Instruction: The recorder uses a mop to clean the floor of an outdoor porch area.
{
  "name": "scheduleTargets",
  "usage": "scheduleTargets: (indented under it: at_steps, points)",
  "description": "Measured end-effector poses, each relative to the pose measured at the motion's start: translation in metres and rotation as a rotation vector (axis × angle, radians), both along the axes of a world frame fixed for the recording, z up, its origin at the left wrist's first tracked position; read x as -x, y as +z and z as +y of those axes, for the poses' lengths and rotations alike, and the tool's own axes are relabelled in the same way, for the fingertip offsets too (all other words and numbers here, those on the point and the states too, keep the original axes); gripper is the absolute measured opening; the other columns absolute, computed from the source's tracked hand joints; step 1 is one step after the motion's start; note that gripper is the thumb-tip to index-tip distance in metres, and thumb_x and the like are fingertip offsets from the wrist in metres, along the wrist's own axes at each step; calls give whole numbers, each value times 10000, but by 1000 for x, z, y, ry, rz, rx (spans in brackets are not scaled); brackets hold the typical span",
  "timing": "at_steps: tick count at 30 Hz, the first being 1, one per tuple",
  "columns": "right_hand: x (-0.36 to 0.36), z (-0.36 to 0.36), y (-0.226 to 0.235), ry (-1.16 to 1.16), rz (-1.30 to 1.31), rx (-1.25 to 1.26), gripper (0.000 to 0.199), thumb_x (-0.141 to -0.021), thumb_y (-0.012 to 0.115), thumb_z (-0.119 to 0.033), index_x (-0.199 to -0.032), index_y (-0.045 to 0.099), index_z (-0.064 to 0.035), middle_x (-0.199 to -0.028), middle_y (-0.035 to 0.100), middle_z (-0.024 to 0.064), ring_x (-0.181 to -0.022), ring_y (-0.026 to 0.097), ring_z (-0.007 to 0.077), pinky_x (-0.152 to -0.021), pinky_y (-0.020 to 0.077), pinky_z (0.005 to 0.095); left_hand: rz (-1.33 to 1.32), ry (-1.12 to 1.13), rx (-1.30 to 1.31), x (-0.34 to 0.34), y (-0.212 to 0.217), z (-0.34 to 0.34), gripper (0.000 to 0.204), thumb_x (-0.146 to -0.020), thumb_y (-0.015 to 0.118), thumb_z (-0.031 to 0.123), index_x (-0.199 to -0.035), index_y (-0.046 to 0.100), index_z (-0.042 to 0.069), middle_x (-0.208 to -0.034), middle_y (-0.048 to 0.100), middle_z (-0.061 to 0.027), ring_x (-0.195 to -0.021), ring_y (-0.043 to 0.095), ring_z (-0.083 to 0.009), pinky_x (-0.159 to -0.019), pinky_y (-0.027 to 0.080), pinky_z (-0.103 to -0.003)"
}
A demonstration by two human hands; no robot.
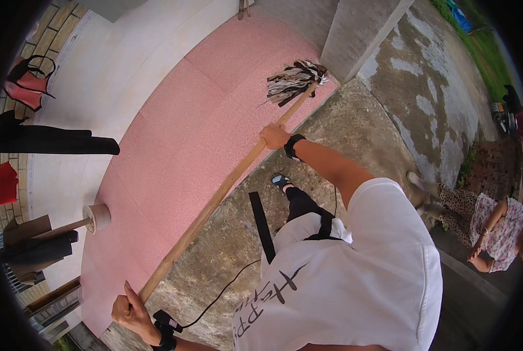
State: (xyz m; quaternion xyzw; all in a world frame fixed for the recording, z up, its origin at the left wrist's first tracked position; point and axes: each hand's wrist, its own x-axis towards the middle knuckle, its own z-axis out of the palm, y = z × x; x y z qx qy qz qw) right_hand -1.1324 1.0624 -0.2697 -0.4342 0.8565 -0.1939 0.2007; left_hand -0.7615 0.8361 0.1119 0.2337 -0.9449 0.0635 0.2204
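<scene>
Both hands, left hand point(129, 310) and right hand point(275, 136), clamp a long wooden mop point(226, 184), its head point(293, 81) on pink floor point(173, 146).

Smooth pink speckled floor strip point(173, 146) ran as the main surface, curving from the top of the view down to the lower left. The striped rag mop head point(293, 79) rested on the pink strip's far end, close to its edge. Beside the pink strip on the right lay rough grey concrete ground point(343, 126), stained and patchy; a blue-and-black shoe point(280, 181) stood on it just past the strip's edge. A grey concrete pillar base point(358, 35) sat where strip and concrete met. Left of the pink strip was a pale cream tiled band point(97, 82).
</scene>
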Motion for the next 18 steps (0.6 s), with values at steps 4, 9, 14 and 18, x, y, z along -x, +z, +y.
scheduleTargets:
  at_steps: [4, 9, 14, 18]
  points:
    - [-46, -22, 23, 258, -65, -228, 90, -623, 578, -86, -682, 637, -52, -644, 585, 126, -632, 566, 308, -717, 407, 427, 29, 149, -26, -62, 33, 17, 452, -784, 580, 18, -463, 262, 30, -413, 253, -49, -384, 193, -112, -386, 148, -305]
    - [-156, -58, 36, 440, -174, -69, 45, -565, 585, -44, -603, 581, -68, -552, 538, 114, -528, 528, 296, -543, 418, 407, 11, 308, 285, -157, 91, 66, 473, -774, 630, 206, -415, 357, 62, -375, 312, -66, -316, 255, -192, -353, 208, -342]
    - [-284, -88, 61, 589, -308, 138, 85, -519, 600, -16, -564, 547, -66, -546, 523, 121, -565, 533, 314, -601, 398, 427, -12, 665, 697, -260, 135, 139, 402, -797, 610, 207, -452, 479, 50, -386, 389, -50, -347, 354, -189, -370, 285, -328]
    - [-364, -104, 84, 738, -400, 195, 83, -528, 606, -11, -569, 546, -52, -547, 517, 133, -574, 532, 306, -646, 381, 414, -68, 1040, 710, -344, 168, 215, 272, -796, 614, 238, -650, 598, 9, -552, 525, -80, -468, 464, -180, -430, 373, -308]
